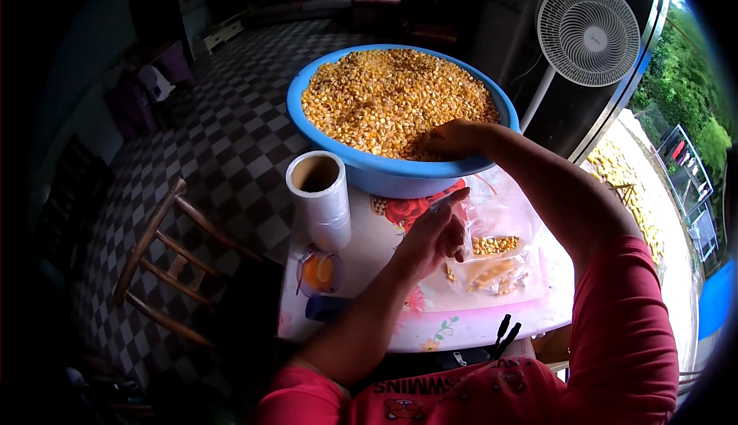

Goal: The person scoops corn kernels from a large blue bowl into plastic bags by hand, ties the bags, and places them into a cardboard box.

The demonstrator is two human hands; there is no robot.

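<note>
A wide blue basin heaped with yellow corn kernels stands on the table. My right hand reaches into the kernels at the near right of the basin; its fingers are partly buried, so their grip is hidden. In front of the basin, my left hand holds the left side of a clear plastic bag, thumb raised and fingers curled at the film. Some kernels show inside this bag, which rests on the table.
Left of my left arm stand a white plastic roll and a small round orange item. A wooden chair is at the left on the checkered floor. A white fan stands at the right by the doorway; corn lies spread outside.
</note>
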